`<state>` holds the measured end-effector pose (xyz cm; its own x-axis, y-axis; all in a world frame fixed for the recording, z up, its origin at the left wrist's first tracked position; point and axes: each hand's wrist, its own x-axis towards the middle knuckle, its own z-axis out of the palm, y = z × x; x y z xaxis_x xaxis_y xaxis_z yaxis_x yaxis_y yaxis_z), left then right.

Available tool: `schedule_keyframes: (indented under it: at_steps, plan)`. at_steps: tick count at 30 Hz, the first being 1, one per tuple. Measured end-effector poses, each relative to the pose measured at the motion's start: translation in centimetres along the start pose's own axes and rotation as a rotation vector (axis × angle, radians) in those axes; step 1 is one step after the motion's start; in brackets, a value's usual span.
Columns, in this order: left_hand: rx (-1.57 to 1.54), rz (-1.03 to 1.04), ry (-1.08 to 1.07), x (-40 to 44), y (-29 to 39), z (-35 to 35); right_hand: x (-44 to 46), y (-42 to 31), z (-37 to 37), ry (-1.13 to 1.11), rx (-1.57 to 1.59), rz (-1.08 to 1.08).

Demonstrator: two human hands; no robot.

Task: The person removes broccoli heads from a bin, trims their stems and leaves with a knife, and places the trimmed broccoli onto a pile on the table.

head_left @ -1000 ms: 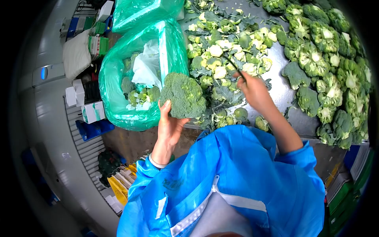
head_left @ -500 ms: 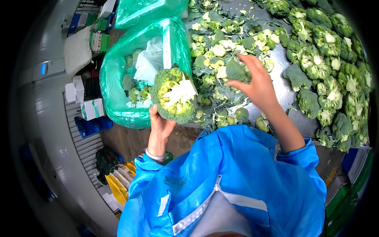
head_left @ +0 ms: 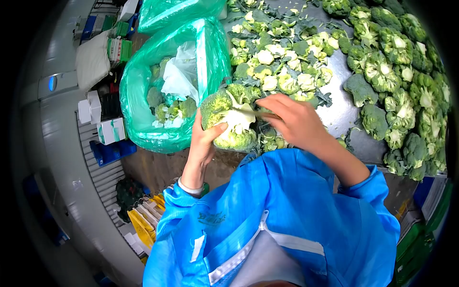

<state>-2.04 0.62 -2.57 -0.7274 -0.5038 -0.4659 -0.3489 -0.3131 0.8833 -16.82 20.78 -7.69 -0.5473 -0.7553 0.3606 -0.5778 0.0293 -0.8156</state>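
Deftly, a worker's left hand (head_left: 203,138) cups a broccoli head (head_left: 238,126) from below and the side, thumb pressed across its pale underside. The right hand (head_left: 296,122) is closed around a slim, dark knife (head_left: 264,114), its blade lying against the branching stem. The head, held above the table's near edge beside a green plastic liner (head_left: 135,115), shows smooth, whitish stalks fanning into bumpy, rounded florets. Crinkled and glossy, the liner surrounds broccoli pieces and a sheer white sheet (head_left: 179,76). Beyond the hands, ragged leaves and pale, chunky trimmings (head_left: 265,57) litter the shiny metal table (head_left: 340,93); to the right rise stacked broccoli heads (head_left: 394,91), densely beaded. The worker's blue jacket (head_left: 306,210) has a slight sheen.
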Motion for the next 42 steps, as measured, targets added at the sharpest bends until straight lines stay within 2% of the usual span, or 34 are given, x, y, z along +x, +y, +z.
schedule_keyframes:
  at_steps: [3, 4, 7, 10, 19, 22, 24, 25, 26, 30, 33, 36, 39, 41, 42]
  plan:
    - [0.249, 0.163, 0.091, 0.1, -0.4, -0.7, -0.6, 0.4, -1.4, -0.207, -0.433, -0.080]
    - [0.266, 0.183, 0.095, 0.1, -0.3, -0.6, -0.7, 0.4, -1.2, -0.185, -0.465, -0.121]
    - [0.425, 0.219, 0.101, -0.1, -0.1, -0.8, -0.9, 0.6, -0.8, -0.299, -0.501, -0.042]
    - [0.627, 0.366, 0.134, -0.3, 0.0, -0.6, -0.9, 0.0, -0.5, -0.336, -0.546, 0.021]
    - [0.798, 0.378, 0.130, -0.8, -0.7, -1.3, -2.6, 2.0, 3.4, -0.284, -0.667, 0.097]
    - [0.870, 0.471, 0.248, -1.4, 0.3, -1.3, -4.7, 6.6, 3.4, -0.227, -0.692, 0.413]
    - [0.882, 0.592, 0.336, -0.3, 0.1, -3.1, -4.0, 6.3, 2.3, -0.161, -0.200, 0.430]
    - [0.885, 0.575, 0.338, -0.5, 0.2, -3.9, -5.1, 4.5, 2.4, -0.159, 0.075, 0.468]
    - [0.733, 0.462, 0.264, -0.5, 0.7, -4.0, -4.5, 3.6, 2.9, 0.005, 0.224, 0.315]
    - [0.738, 0.422, 0.058, -1.3, 1.4, -1.2, 1.4, -2.6, 1.5, 0.036, 0.263, 0.116]
    - [0.555, 0.324, -0.067, -1.1, 0.4, -1.5, 3.1, -1.7, 2.8, 0.001, 0.232, -0.026]
    - [0.504, 0.305, -0.097, -0.8, -0.5, -2.2, 3.3, -2.0, 2.7, -0.004, 0.413, 0.157]
    - [0.469, 0.301, -0.081, -1.1, -1.5, -2.3, 2.1, -0.1, 4.7, 0.259, 0.509, 0.440]
    - [0.462, 0.285, -0.073, -1.8, -1.5, -2.3, 2.5, 3.0, 2.2, 0.448, 0.573, 0.769]
    - [0.382, 0.237, -0.053, -2.0, -1.8, -2.9, 2.2, 3.0, 1.0, 0.345, 0.496, 0.732]
